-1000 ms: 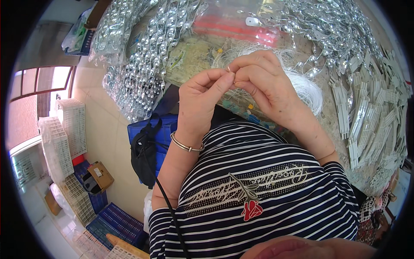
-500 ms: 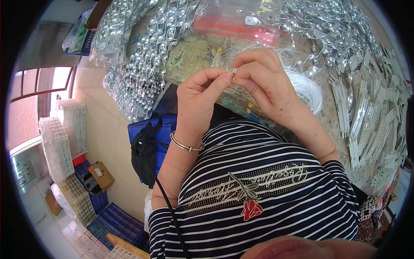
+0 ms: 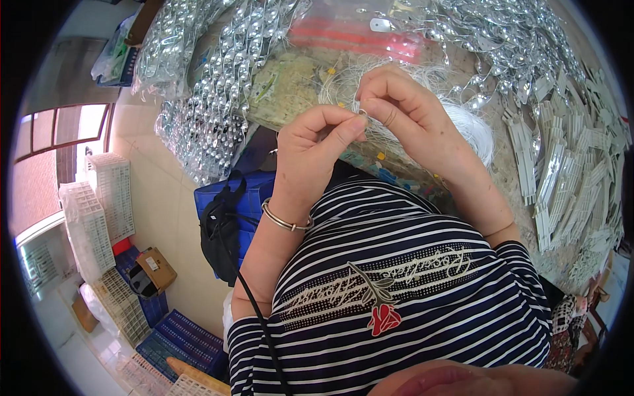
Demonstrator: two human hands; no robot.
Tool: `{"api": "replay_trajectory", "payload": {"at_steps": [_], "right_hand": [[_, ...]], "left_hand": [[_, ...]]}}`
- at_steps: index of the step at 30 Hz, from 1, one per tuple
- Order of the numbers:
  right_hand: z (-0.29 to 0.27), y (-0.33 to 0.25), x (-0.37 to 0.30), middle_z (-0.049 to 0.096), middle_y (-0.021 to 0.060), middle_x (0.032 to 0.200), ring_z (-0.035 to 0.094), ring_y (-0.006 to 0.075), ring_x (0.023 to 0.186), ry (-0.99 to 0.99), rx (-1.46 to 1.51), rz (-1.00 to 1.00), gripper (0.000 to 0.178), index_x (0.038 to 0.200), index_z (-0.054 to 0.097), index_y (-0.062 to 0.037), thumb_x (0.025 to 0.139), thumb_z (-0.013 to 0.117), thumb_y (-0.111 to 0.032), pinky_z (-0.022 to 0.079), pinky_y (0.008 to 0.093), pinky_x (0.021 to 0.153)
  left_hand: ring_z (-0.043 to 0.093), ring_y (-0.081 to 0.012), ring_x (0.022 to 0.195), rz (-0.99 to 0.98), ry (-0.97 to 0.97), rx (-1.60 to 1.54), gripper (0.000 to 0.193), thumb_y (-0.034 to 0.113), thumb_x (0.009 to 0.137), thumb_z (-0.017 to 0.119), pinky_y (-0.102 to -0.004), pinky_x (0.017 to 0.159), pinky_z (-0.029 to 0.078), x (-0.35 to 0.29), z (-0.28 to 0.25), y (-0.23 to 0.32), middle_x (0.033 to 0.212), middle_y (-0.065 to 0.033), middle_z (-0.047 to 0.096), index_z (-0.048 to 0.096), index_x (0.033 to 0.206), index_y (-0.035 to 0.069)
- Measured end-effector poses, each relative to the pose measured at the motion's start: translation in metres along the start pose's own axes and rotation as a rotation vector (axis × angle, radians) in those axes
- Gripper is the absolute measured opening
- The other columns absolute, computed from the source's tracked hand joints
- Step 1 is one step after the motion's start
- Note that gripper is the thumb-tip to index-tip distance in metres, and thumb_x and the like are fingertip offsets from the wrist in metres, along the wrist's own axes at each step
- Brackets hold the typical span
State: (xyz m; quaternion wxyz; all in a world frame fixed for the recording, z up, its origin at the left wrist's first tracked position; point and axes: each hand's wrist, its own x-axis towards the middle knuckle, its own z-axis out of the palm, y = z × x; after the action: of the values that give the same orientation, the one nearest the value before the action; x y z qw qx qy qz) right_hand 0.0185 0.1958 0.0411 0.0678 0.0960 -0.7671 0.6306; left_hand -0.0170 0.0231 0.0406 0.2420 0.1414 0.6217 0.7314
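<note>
In front of my chest, over the worktable's near edge, my left hand (image 3: 314,145) is closed in a pinch of thumb and forefinger. A small pale bit shows at its fingertips, too small to name. My right hand (image 3: 413,122) pinches too, its thumb and fingertips meeting just above the left ones. What it holds is hidden behind the fingers. Behind and beside the right hand lies a loose bundle of thin white strands (image 3: 477,135). My left wrist wears a metal bangle (image 3: 285,223).
Strips of shiny silver beads (image 3: 231,86) in clear plastic lie at the left, with more silver pieces (image 3: 508,39) at the far right. Pale grey strips (image 3: 561,178) pile up on the right. A red-edged clear bag (image 3: 356,38) lies beyond. White crates (image 3: 109,191) stand on the floor.
My fingertips have shifted slightly; the right hand now sits a little higher and its fingers curl differently against the left. Both hands stay pinched.
</note>
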Motion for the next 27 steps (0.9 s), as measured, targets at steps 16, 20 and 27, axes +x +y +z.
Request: {"api": "replay_trajectory", "payload": {"at_steps": [16, 20, 27], "right_hand": [[-0.003, -0.009, 0.001, 0.053, 0.0023, 0.092, 0.051, 0.0107, 0.087, 0.128, 0.021, -0.045, 0.007, 0.092, 0.059, -0.0017, 0.088, 0.055, -0.006, 0.041, 0.0242, 0.079], [0.001, -0.010, -0.001, 0.055, 0.0046, 0.087, 0.053, 0.0135, 0.081, 0.074, -0.126, -0.104, 0.007, 0.090, 0.060, -0.0008, 0.084, 0.059, -0.005, 0.042, 0.0253, 0.075], [0.003, -0.006, 0.001, 0.057, 0.0081, 0.082, 0.058, 0.0199, 0.074, 0.117, -0.250, -0.187, 0.008, 0.086, 0.061, -0.0015, 0.079, 0.062, -0.006, 0.047, 0.0284, 0.064]], "left_hand": [[0.058, -0.0075, 0.075, 0.031, 0.179, -0.053, 0.009, 0.001, 0.082, 0.063, -0.0182, 0.065, 0.042, -0.003, 0.004, -0.003, 0.081, -0.0040, 0.064, 0.064, 0.091, -0.001], [0.059, -0.0087, 0.078, 0.153, 0.175, 0.119, 0.010, -0.002, 0.082, 0.062, -0.0207, 0.072, 0.046, -0.003, 0.001, -0.008, 0.084, -0.0050, 0.064, 0.062, 0.092, -0.002], [0.058, -0.0080, 0.079, 0.279, 0.148, 0.320, 0.009, -0.003, 0.082, 0.063, -0.0197, 0.071, 0.045, -0.002, -0.002, -0.013, 0.086, -0.0037, 0.063, 0.062, 0.091, -0.001]]}}
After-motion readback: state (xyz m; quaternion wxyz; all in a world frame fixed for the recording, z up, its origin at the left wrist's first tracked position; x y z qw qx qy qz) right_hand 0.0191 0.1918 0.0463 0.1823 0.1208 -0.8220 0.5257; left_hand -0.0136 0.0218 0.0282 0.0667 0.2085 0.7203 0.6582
